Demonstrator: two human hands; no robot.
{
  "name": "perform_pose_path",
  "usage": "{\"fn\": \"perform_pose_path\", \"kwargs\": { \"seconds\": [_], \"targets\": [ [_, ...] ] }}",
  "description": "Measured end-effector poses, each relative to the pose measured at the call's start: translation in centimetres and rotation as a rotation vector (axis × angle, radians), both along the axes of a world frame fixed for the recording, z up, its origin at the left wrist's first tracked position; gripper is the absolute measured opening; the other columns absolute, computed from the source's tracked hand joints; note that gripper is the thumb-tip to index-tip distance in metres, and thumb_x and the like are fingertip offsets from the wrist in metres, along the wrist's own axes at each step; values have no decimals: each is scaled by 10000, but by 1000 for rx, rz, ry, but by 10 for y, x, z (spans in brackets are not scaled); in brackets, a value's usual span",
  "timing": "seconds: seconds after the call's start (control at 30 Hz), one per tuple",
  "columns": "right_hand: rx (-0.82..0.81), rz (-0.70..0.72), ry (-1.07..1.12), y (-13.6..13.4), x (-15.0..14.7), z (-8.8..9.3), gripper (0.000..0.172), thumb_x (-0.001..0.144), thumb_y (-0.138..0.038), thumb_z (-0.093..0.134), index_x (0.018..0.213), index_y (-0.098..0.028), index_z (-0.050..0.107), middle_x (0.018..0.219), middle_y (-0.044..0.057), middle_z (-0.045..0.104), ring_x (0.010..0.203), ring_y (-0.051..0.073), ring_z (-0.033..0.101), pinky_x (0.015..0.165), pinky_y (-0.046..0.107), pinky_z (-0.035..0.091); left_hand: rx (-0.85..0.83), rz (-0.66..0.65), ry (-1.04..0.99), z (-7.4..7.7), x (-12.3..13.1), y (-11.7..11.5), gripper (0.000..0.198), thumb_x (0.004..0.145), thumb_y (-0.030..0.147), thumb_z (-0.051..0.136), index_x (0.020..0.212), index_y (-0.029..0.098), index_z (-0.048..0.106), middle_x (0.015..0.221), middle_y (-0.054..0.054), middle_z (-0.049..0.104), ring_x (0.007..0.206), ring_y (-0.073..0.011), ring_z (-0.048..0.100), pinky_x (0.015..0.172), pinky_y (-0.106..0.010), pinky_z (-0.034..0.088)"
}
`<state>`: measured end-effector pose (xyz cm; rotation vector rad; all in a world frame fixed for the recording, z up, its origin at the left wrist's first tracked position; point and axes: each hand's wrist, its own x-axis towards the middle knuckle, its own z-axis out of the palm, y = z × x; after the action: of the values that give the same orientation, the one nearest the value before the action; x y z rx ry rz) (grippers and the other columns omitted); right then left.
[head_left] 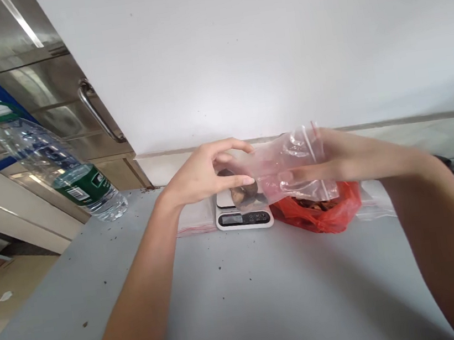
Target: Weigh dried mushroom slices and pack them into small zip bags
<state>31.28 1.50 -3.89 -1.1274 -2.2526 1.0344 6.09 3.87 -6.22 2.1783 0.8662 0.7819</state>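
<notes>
While half-open, left hand (200,174) against clear bag (269,159); right hand (343,160) at zip end (312,145); both holds unclear

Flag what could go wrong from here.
Left hand and clear bag hang over the scale: contact might skew its reading.
Red bag sits open beside it; a bump could spill the brown pieces.
Bottle stands near the table's left edge; a knock might send it over.
</notes>
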Motion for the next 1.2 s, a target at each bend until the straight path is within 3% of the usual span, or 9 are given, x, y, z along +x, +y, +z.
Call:
{"fn": "perform_pose_path", "kwargs": {
  "seconds": [0.13,0.3,0.5,0.6,0.67,0.77,0.97,1.1,1.2],
  "targets": [
    [102,-37,-16,-4,21,-2,404,910,-567,620,986,-202,775,908,74,773,864,261,725,758,393,593,162,98,-142,-6,27,-3,332,797,342,824,1069,218,680,1006,-23,770,985,-231,756,952,-367,569],
    [412,-394,87,-16,69,-8,348,940,-459,587,1135,-261,796,1298,60,760,1169,317,718,1004,486,582,378,262,-265,-13,49,-5,277,885,312,733,1128,229,631,1166,-51,735,1049,-210,721,898,-329,584],
    [874,-847,-150,-24,137,-42,463,898,-189,506,1275,-245,769,1310,61,769,1311,324,662,1147,549,497,264,-13,193,-29,75,-19,181,994,375,621,1019,237,736,1055,-22,782,920,-213,720,823,-325,574],
    [752,-781,-344,-25,162,-77,583,894,-146,460,1433,-208,674,1504,140,632,1463,340,522,1237,605,369,262,-147,382,-40,89,-24,256,1006,376,636,1186,234,751,1216,-55,761,1100,-257,694,941,-366,564],
    [505,-658,-399,-29,171,-98,624,897,-332,559,1497,-168,611,1643,180,456,1542,412,383,1238,656,328,261,-195,440,-46,96,-25,302,1007,368,657,1252,213,739,1292,-80,738,1233,-281,643,1018,-380,539],
    [287,-663,-298,-36,177,-109,683,971,-576,471,1590,-287,494,1728,77,321,1570,392,321,1221,622,369,255,-204,470,-51,101,-24,300,1016,367,657,1252,202,741,1306,-85,733,1299,-287,599,1065,-381,516],
    [423,-733,-270,-32,163,-87,591,1000,-646,375,1414,-331,658,1622,49,526,1531,372,418,1225,580,393,266,-190,487,-47,97,-24,350,1004,446,677,1231,192,759,1264,-82,755,1342,-310,546,1096,-411,500],
    [596,-595,-230,-24,126,-67,440,964,-500,496,1222,-245,744,1433,121,679,1352,359,605,1114,510,502,247,-195,496,-41,86,-20,296,928,474,763,1090,229,802,1172,-63,787,1396,-337,493,1094,-431,497],
    [407,-375,-263,-17,90,-53,349,972,-353,456,1104,-227,753,1110,97,789,988,279,737,893,412,575,217,-219,498,-37,76,-16,196,901,429,791,849,240,806,1052,-58,800,1356,-340,520,1053,-430,507]
  ]
}}
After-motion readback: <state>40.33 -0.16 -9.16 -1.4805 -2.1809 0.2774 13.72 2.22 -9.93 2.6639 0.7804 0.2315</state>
